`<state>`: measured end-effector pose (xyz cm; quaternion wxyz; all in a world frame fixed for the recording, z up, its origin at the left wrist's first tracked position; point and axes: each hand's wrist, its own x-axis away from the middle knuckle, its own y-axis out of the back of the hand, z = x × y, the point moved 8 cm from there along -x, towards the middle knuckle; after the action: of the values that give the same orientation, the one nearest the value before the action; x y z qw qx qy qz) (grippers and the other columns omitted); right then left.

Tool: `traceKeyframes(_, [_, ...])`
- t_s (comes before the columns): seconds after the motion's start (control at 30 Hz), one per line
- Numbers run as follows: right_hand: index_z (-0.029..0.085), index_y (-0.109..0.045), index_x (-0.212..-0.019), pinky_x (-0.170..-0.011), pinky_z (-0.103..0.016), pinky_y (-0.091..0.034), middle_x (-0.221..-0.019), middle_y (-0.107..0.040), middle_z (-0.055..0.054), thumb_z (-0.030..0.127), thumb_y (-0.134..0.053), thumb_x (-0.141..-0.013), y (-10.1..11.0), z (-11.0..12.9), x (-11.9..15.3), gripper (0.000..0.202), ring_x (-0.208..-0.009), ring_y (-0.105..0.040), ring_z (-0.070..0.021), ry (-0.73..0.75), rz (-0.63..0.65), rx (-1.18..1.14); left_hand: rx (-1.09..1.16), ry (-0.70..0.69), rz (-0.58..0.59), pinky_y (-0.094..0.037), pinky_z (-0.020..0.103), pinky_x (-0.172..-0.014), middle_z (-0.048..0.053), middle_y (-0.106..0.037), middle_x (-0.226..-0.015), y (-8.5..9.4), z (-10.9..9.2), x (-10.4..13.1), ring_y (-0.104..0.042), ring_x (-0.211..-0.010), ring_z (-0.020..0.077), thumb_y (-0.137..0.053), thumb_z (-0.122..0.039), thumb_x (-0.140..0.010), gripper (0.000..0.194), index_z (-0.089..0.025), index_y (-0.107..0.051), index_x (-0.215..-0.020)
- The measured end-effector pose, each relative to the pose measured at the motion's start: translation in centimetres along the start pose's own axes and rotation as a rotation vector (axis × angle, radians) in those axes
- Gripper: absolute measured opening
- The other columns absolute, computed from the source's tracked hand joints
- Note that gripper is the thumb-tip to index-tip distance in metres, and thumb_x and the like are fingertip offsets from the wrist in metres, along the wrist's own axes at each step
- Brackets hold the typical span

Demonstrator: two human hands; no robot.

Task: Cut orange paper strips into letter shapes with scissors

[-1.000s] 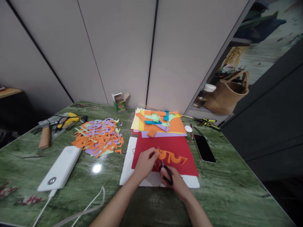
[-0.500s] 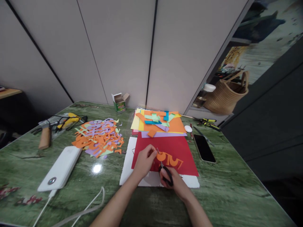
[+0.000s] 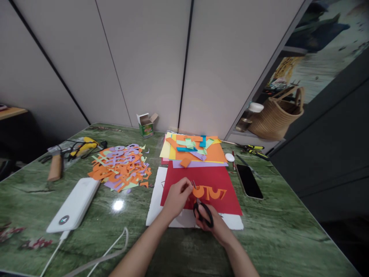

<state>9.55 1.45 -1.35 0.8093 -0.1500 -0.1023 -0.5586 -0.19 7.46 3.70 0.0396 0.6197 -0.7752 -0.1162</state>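
Note:
An orange cut-paper strip (image 3: 213, 193) with rounded cutouts stretches over a red sheet (image 3: 201, 175). Its left end is pinched in my left hand (image 3: 179, 194). Black-handled scissors (image 3: 205, 215) are gripped in my right hand (image 3: 209, 221), their blades pointing up and left at the strip beside my left fingertips. The blade tips look slightly apart. Beneath the red sheet lies a white sheet (image 3: 157, 196), its edges showing at the left and front.
Orange, purple and green paper cuttings (image 3: 121, 167) lie left, near a white power bank (image 3: 73, 206). Coloured sheets (image 3: 213, 154) with scraps are behind the red sheet. A phone (image 3: 249, 181), a white disc (image 3: 230, 157) and pliers (image 3: 253, 150) lie right; a small box (image 3: 146, 129) stands behind.
The orange strip has shifted slightly to the right and up, its right end now higher. The scissors in my right hand have turned a little, and my left hand has moved slightly right.

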Motion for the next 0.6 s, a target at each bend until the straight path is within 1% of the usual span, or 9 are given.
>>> traceKeyframes(0.4, [0.014,-0.045,-0.064,-0.04,-0.019,-0.017,-0.047,-0.042,0.003,0.054,-0.044,-0.076,0.28,0.11,-0.04,0.042,-0.041,-0.032,-0.0054,0.016,-0.022,0.023,0.02,-0.012,-0.001,-0.031,0.02,-0.052,-0.004,-0.045,-0.06,-0.01,-0.03,-0.09,-0.042,-0.055,0.0095,-0.042,-0.032,-0.077,0.018,-0.017,-0.047,-0.069])
traceKeyframes(0.6, [0.014,-0.044,-0.063,-0.039,-0.019,-0.015,-0.046,-0.04,0.004,0.054,-0.044,-0.076,0.16,0.02,-0.26,0.042,-0.04,-0.03,-0.0051,0.036,-0.006,0.025,0.014,-0.014,-0.007,-0.032,0.02,-0.054,-0.004,-0.045,-0.061,-0.05,-0.04,-0.05,-0.043,-0.057,0.0098,-0.042,-0.031,-0.078,0.017,-0.017,-0.047,-0.07])
